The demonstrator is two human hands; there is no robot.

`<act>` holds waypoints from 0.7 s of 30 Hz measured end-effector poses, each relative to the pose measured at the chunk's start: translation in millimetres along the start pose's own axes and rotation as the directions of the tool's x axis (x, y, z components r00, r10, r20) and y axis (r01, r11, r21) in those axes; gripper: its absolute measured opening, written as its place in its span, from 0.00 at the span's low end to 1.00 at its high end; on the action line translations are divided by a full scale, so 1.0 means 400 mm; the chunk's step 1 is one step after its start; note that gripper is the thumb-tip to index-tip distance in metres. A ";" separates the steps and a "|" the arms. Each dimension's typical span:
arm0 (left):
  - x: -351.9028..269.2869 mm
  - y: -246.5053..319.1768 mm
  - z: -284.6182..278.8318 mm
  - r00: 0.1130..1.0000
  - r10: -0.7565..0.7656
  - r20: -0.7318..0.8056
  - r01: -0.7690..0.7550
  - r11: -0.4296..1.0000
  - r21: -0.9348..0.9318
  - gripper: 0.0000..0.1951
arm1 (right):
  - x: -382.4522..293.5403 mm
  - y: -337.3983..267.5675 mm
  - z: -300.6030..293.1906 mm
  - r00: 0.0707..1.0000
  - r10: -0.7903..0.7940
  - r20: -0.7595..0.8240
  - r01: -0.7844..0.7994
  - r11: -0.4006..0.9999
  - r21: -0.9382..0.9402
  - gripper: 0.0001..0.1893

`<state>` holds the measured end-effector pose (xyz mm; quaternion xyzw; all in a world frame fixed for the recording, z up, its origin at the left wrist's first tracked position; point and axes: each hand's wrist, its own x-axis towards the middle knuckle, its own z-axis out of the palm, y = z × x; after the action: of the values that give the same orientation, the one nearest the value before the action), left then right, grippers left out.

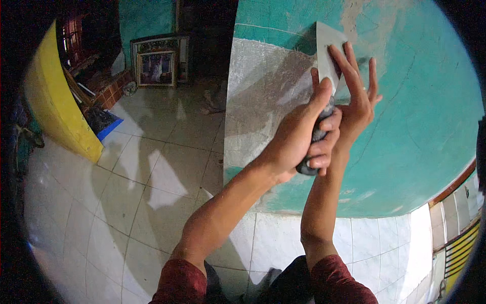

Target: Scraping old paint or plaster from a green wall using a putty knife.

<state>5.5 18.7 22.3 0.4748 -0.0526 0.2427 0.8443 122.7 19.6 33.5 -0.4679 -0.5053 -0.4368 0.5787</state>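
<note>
My left hand [303, 129] is wrapped around the dark handle [307, 166] of a putty knife, its thumb lying up along the neck. The wide metal blade [327, 41] points upward against or close to a turquoise painted wall [414, 114]. Behind the handle, my right hand [357, 91] reaches up with its fingers spread. Its index and middle fingertips are at the blade's face and edge, seemingly touching it. Left of the blade, a grey, unpainted-looking patch [258, 83] covers part of the wall. My hands partly hide the blade's lower end and the handle.
Pale floor tiles [159, 212] lie below. Framed pictures [156, 68] lean at the back left, near a yellow curved-looking panel [76, 102] and a blue-edged dark object [108, 125]. A thin crack [383, 110] runs down the wall. Yellow slatted bars [461, 250] stand at the right.
</note>
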 end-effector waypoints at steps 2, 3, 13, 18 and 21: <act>-0.006 -0.028 0.017 0.999 -0.027 0.024 0.030 0.989 -0.145 0.31 | 0.008 0.009 -0.034 0.995 -0.057 0.085 0.060 0.998 -0.036 0.19; -0.010 -0.050 0.020 0.997 0.007 0.073 0.011 0.970 -0.242 0.31 | 0.012 0.009 -0.050 0.995 -0.056 0.085 0.059 0.998 -0.028 0.19; -0.040 -0.084 0.089 0.997 0.077 -0.032 -0.083 0.907 -0.413 0.30 | 0.004 0.000 -0.058 0.966 -0.196 0.167 0.174 0.975 0.137 0.23; -0.039 -0.091 0.063 0.999 0.016 0.041 -0.001 0.938 -0.346 0.29 | -0.033 0.062 0.004 0.985 -0.165 -0.058 0.175 0.925 0.337 0.15; -0.036 -0.085 0.080 0.998 -0.034 0.057 0.051 0.940 -0.338 0.29 | -0.036 0.066 0.003 0.976 -0.161 -0.149 0.199 0.936 0.291 0.14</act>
<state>13.1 -27.8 8.6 0.3292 -0.1045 0.1998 0.9170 146.8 25.8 16.7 -0.2970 -0.5707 -0.4328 0.6315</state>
